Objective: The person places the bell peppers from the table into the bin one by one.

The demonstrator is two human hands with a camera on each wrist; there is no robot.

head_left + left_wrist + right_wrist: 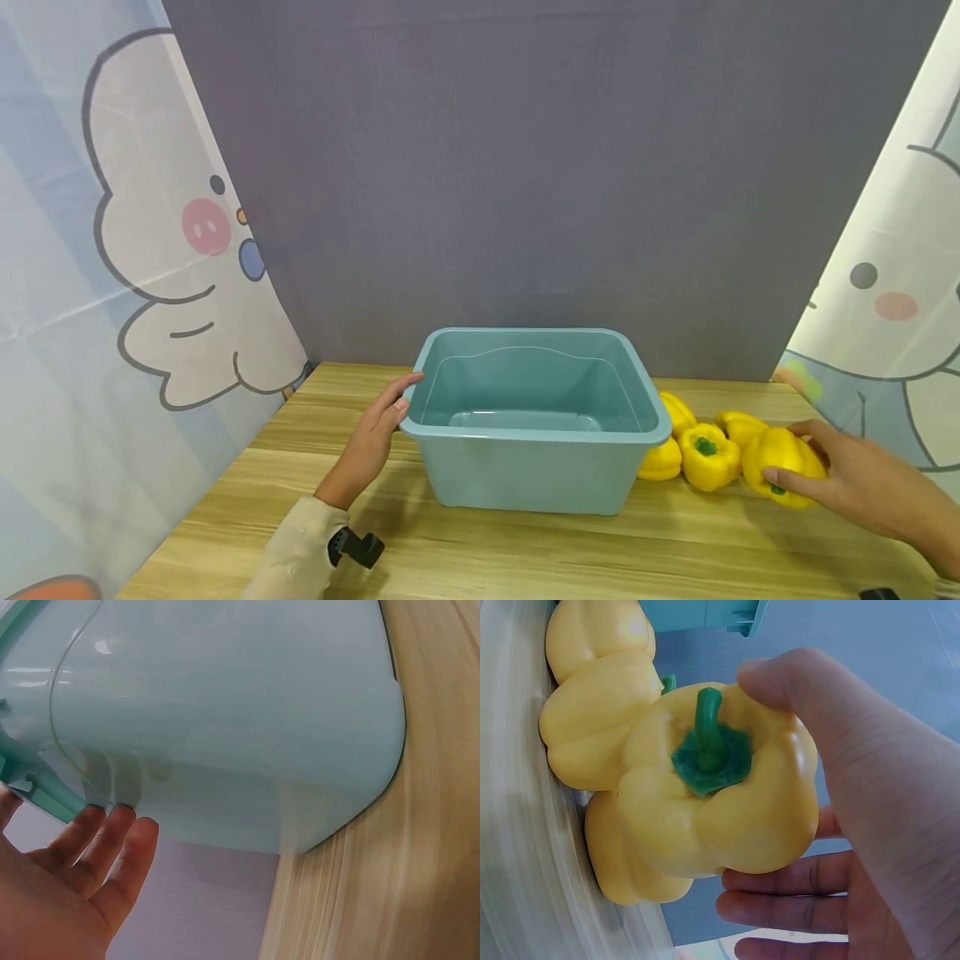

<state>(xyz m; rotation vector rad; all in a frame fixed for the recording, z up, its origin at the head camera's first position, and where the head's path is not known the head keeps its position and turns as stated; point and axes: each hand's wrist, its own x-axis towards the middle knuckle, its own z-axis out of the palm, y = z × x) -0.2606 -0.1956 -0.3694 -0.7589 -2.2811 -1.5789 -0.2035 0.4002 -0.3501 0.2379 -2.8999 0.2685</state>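
Note:
A blue-green plastic bin stands on the wooden table. At its left rim is my left hand, its fairly straight fingers resting against the edge. The left wrist view shows those fingertips right at the bin's outer wall. To the right of the bin, my right hand grips a yellow bell pepper between thumb and fingers. Its green stem faces the right wrist camera. Close beside it sits another yellow bell pepper, with several more clustered against the bin's right side.
The wooden tabletop extends in front of the bin. A grey panel rises behind it, and cartoon-printed curtains border both sides. A black strap circles the left wrist over a beige sleeve.

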